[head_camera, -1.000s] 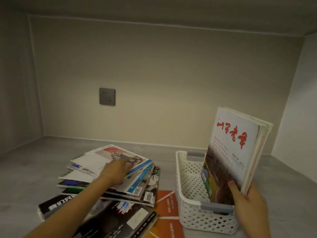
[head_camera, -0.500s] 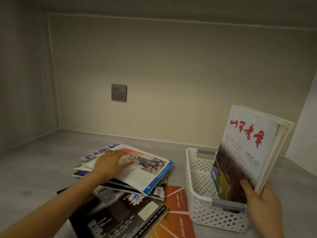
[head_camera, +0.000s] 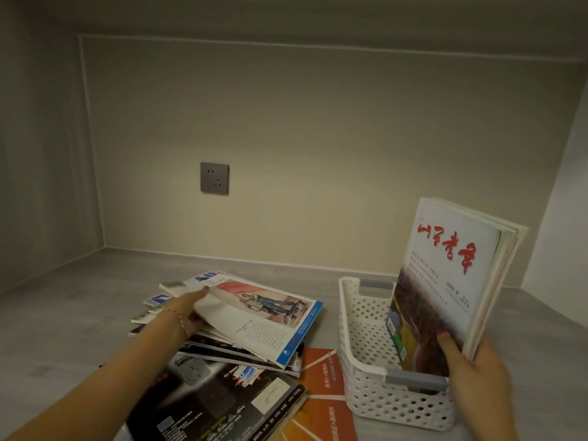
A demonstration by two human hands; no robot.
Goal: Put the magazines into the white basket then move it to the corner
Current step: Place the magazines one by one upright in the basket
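Two hands, one job, seen from the head camera: your right hand (head_camera: 474, 377) grasps a bundle of upright magazines (head_camera: 445, 281), thumb across the red-lettered front cover, fingers hidden behind, so the bundle stands on its short edge inside the white basket (head_camera: 359, 316) at 4 o'clock in view, leaning toward 1 o'clock. Your left hand (head_camera: 187, 310) is at 8 o'clock, fingers curled under the near-left edge of the top magazine (head_camera: 254, 316) of the loose stack (head_camera: 222, 377), thumb on its cover, raising that edge off the pile.

The relation to watch: the lifted magazine's long axis runs from 10 o'clock to 4 o'clock, its blue-trimmed far edge pointing at the basket, which lies just beside the stack at the left hand's 3 o'clock. The basket's own long axis runs 12 to 6. By my reading, the left hand is the nearer one for the carry, and the magazine needs tipping upright and turning to slip in alongside the held bundle. A grey wall socket (head_camera: 214, 178) sits on the back wall at 11 o'clock.
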